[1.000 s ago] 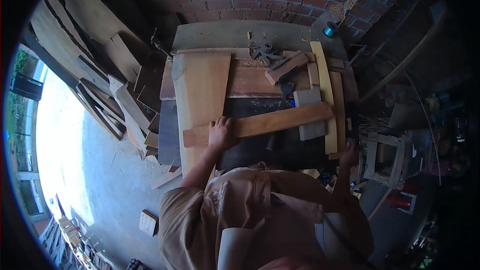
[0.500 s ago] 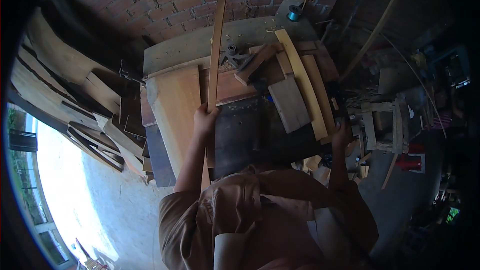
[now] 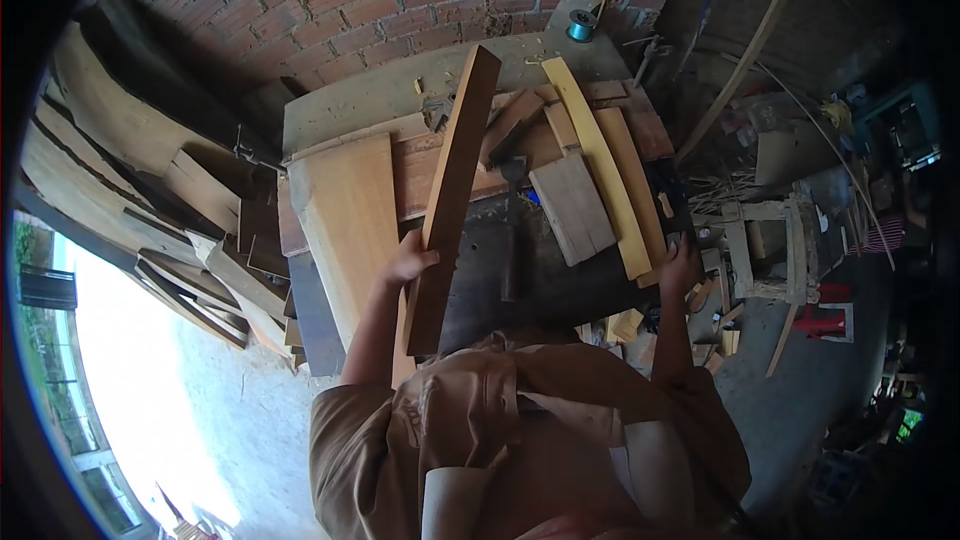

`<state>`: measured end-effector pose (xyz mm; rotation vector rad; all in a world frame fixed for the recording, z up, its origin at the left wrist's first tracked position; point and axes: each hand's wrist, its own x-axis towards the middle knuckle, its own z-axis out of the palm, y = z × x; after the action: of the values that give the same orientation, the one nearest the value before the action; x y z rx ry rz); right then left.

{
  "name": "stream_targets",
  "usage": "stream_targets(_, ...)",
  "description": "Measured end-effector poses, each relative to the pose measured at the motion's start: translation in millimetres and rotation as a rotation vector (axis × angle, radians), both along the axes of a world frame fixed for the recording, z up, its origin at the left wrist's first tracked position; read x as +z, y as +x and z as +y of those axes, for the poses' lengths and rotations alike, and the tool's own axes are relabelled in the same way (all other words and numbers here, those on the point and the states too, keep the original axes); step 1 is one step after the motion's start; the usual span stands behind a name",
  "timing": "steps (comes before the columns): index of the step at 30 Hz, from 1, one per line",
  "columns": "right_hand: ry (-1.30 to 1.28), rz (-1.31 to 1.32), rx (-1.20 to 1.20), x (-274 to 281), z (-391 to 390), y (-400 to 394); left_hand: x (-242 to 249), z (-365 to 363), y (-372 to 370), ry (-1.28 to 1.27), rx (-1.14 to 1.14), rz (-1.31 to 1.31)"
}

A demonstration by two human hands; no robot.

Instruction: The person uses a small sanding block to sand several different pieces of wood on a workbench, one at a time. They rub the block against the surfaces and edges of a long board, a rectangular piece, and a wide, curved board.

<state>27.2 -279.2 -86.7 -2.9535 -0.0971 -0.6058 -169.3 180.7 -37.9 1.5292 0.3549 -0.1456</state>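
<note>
Plank (image 3: pixel 452 195) sits tilted over counter (image 3: pixel 335 115), left hand (image 3: pixel 412 260) gripping it toward the near end. Keep wrist firm, far end clear of yellow slat (image 3: pixel 598 165). Right hand (image 3: pixel 680 266): can't tell.

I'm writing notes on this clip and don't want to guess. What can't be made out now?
All in the head view:
- Left hand: some fingers are hidden behind the plank it grips.
- Right hand: too shadowed to tell whether it holds anything.
- Dark metal piece: partly covered by the plank.
- Blue item by the grey block: too little shows to name it.
</note>
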Motion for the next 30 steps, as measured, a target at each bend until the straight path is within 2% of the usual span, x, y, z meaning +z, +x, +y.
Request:
stream_targets(6,0.001,-0.019,0.023,2.8,1.5,-1.1,-8.2,2.7,-4.5,-0.150,-0.163,-0.016)
stream_targets(8,-0.010,-0.016,0.008,2.6,2.4,-1.7,-10.8,4.6,-5.7,-0.330,-0.189,0.040)
stream_targets(12,-0.036,-0.014,-0.024,2.8,3.1,-2.6,0.2,5.2,1.7,-0.483,-0.306,0.088)
stream_targets(14,-0.032,0.018,-0.045,2.5,2.7,-0.8,-15.4,9.9,9.6,-0.244,-0.403,0.092)
stream_targets(15,-0.032,0.051,-0.056,2.5,1.5,0.2,-14.9,9.1,13.6,-0.242,-0.420,0.091)
stream_targets(17,-0.041,0.038,-0.055,1.5,1.4,0.5,-14.7,5.1,21.7,-0.058,-0.475,0.131)
stream_targets(19,-0.058,0.025,-0.057,6.0,1.4,-0.4,11.5,-5.2,32.1,0.026,-0.557,0.169)
stream_targets(20,-0.010,0.054,-0.057,9.2,3.3,-0.2,20.4,-9.8,37.0,0.114,-0.616,0.208)
stream_targets(24,0.192,0.197,-0.023,10.1,-6.7,9.0,2.1,-11.3,49.4,0.262,-0.650,0.209)
stream_targets(26,0.231,0.201,-0.051,16.5,-2.4,12.0,-2.4,-3.0,58.8,0.394,-0.750,0.187)
stream_targets(28,0.268,0.208,-0.078,38.4,12.3,8.8,5.1,1.1,62.8,0.476,-0.747,0.210)
stream_targets(30,0.392,0.094,-0.028,60.0,29.4,6.3,6.6,-0.4,62.0,0.559,-0.739,0.232)
